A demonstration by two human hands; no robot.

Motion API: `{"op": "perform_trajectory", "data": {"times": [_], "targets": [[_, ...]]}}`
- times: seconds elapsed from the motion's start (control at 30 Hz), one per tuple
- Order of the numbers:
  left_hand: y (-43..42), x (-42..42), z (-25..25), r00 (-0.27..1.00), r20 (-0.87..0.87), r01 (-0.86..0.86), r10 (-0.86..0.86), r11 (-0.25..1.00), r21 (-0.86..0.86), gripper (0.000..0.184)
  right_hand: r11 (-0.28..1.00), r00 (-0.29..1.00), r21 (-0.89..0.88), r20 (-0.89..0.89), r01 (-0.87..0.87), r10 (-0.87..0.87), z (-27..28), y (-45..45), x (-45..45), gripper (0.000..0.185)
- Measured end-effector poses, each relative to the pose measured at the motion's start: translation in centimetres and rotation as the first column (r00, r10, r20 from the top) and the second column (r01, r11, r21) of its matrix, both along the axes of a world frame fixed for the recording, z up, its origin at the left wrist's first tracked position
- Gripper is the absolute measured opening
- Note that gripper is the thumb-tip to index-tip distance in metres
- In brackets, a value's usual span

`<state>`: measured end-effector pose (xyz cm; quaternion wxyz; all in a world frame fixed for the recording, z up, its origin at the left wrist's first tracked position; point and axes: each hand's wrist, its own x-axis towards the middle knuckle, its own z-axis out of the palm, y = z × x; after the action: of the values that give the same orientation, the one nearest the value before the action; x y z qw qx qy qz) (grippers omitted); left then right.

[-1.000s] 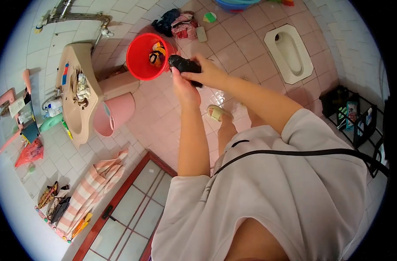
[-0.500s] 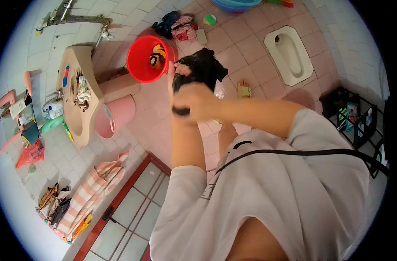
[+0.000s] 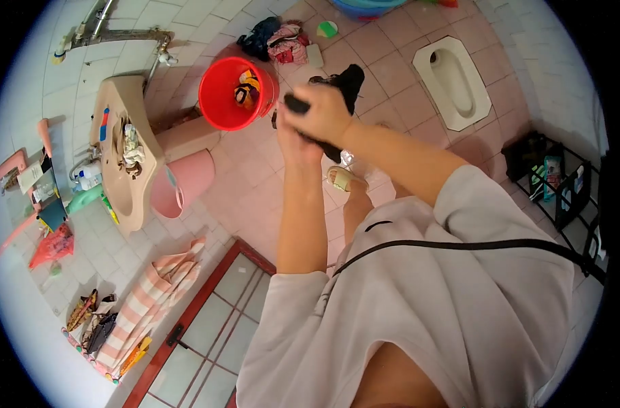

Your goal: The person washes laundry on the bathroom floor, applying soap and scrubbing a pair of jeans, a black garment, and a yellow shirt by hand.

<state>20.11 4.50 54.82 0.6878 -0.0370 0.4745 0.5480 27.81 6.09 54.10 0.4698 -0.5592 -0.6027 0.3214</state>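
Observation:
A wet-looking black cloth garment (image 3: 348, 85) hangs from my two hands over the floor, its folds showing beyond and below them. My right hand (image 3: 321, 112) is closed in a fist over it, and a dark bunched piece (image 3: 296, 104) pokes out at the thumb side. Whether that piece belongs to the garment I cannot tell. Beneath and against the right fist, my left hand (image 3: 300, 144) grips the cloth, its fingers mostly hidden. Just left of both hands stands a red bucket (image 3: 233, 121) with yellow and dark items inside.
Clothes (image 3: 287, 44) lie on the tiles behind the bucket, near a green-and-white round item (image 3: 327, 29). A squat toilet (image 3: 473, 117) is at right, with a black rack (image 3: 551, 178) nearer me. At left are a sink (image 3: 127, 204), a pink bin (image 3: 195, 178) and a door (image 3: 218, 309).
My right fist has moved away from me, from the left wrist to the far end of the left hand. The garment has swung right, and my left arm has shifted slightly right.

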Motion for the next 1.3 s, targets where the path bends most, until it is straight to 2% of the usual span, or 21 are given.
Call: {"op": "perform_trajectory", "data": {"times": [0.07, 0.13, 0.2, 0.27, 0.33, 0.4, 0.5, 0.57, 0.6, 0.67, 0.73, 0.8, 0.87, 0.93, 0.97, 1.0, 1.07, 1.1, 1.13, 1.2, 1.3], "targets": [[-0.1, 0.2, 0.0, 0.986, 0.164, 0.032, -0.038, 0.999, 0.041, 0.039, 0.995, 0.995, -0.025, -0.009, 0.096, -0.096, -2.4, 1.5, 0.4, 0.024], [0.0, 0.2, 0.2, 1.000, 0.006, -0.019, 0.020, 0.997, -0.077, 0.040, 1.000, 1.000, 0.003, -0.001, -0.006, 0.006, -0.5, 0.3, 0.6, 0.025], [-1.5, -2.9, -5.6, 0.784, 0.515, 0.007, -0.347, 0.834, 0.552, 0.039, 0.928, 0.940, 0.180, -0.047, -0.325, 0.338, 2.8, -2.0, 1.3, 0.020], [-2.3, -3.6, -4.1, 0.697, 0.678, -0.024, -0.235, 0.937, 0.349, 0.042, 0.923, 0.924, -0.056, 0.013, -0.380, 0.382, 3.1, -3.5, 0.3, 0.019], [-0.8, -0.9, -1.2, 0.999, 0.044, 0.028, -0.030, 0.999, 0.043, 0.046, 0.998, 0.996, 0.012, 0.067, -0.055, 0.054, -1.5, -1.1, 0.1, 0.028], [-0.7, 1.0, 1.9, 0.996, 0.067, -0.051, 0.050, 0.999, 0.007, 0.046, 0.978, 0.985, -0.124, 0.054, 0.168, -0.162, -4.8, 0.7, 0.5, 0.025], [-1.6, 0.3, -0.1, 0.990, 0.090, -0.112, 0.107, 0.993, 0.047, 0.045, 0.963, 0.989, -0.269, 0.133, -0.019, 0.057, -4.7, 0.7, 2.0, 0.029], [-2.4, -0.2, -1.2, 0.972, -0.231, 0.026, 0.042, 0.959, 0.282, 0.047, 0.992, 0.996, -0.090, -0.006, -0.091, 0.091, -4.7, 0.5, 1.9, 0.033], [-2.4, -0.3, -1.4, 0.971, -0.232, 0.020, 0.048, 0.958, 0.285, 0.047, 0.930, 0.967, -0.279, -0.147, -0.241, 0.207, -3.0, -0.2, 1.9, 0.033], [-1.9, -0.3, -1.6, 0.907, -0.414, 0.066, 0.077, 0.945, 0.321, 0.053, 0.783, 0.898, -0.491, 0.004, -0.382, 0.440, 0.3, -0.7, 1.9, 0.039], [-1.0, -0.5, -0.3, 0.956, -0.281, 0.018, 0.082, 0.942, 0.335, 0.070, 0.826, 0.916, -0.416, -0.042, -0.380, 0.400, 0.0, -1.6, 1.3, 0.039], [-0.8, -0.6, 1.5, 0.967, 0.245, -0.095, 0.065, 0.989, 0.113, 0.079, 0.881, 0.868, -0.314, 0.241, -0.354, 0.435, -0.1, -1.9, 1.2, 0.041], [-1.3, -3.1, -1.8, 0.934, 0.357, -0.055, -0.015, 0.981, 0.186, 0.079, 0.912, 0.874, -0.143, 0.261, -0.384, 0.409, 1.1, -2.3, 1.8, 0.025], [-0.7, -5.3, -4.8, 0.881, 0.464, 0.051, -0.093, 0.994, 0.101, 0.064, 0.811, 0.877, 0.335, 0.185, -0.480, 0.443, 3.3, -3.2, 2.4, 0.021], [-0.7, -6.2, -5.6, 0.584, 0.812, 0.015, 0.005, 1.000, -0.017, 0.052, 0.791, 0.845, 0.315, 0.080, -0.524, 0.528, 3.4, -4.1, 1.7, 0.015], [0.6, -6.4, -5.6, 0.589, 0.801, 0.077, 0.104, 0.980, -0.184, 0.028, 0.770, 0.791, 0.309, -0.078, -0.559, 0.606, 2.9, -5.1, 0.7, 0.017], [0.2, -6.6, -8.4, 0.602, 0.713, 0.198, -0.361, 0.932, 0.304, 0.018, 0.743, 0.739, 0.184, -0.105, -0.643, 0.665, 2.6, -6.2, -0.3, 0.019], [-0.5, -5.4, -6.2, 0.650, 0.749, 0.156, -0.131, 0.987, 0.038, 0.028, 0.828, 0.842, 0.179, 0.009, -0.532, 0.539, 1.7, -5.4, -0.8, 0.021], [-1.5, -5.3, -8.1, 0.761, 0.573, 0.167, -0.304, 0.946, 0.279, 0.029, 0.891, 0.911, 0.189, 0.123, -0.412, 0.394, 0.3, -3.8, -1.1, 0.024], [-0.8, -1.3, -2.9, 0.977, 0.196, -0.073, 0.080, 0.996, -0.044, 0.037, 0.992, 0.993, -0.123, 0.111, -0.034, 0.048, -1.2, -0.2, -0.9, 0.029], [-0.4, -0.3, 0.2, 0.989, 0.148, -0.016, 0.031, 0.995, -0.101, 0.043, 0.994, 0.999, -0.099, 0.044, 0.034, -0.030, -3.1, 1.0, -0.2, 0.035]]}}
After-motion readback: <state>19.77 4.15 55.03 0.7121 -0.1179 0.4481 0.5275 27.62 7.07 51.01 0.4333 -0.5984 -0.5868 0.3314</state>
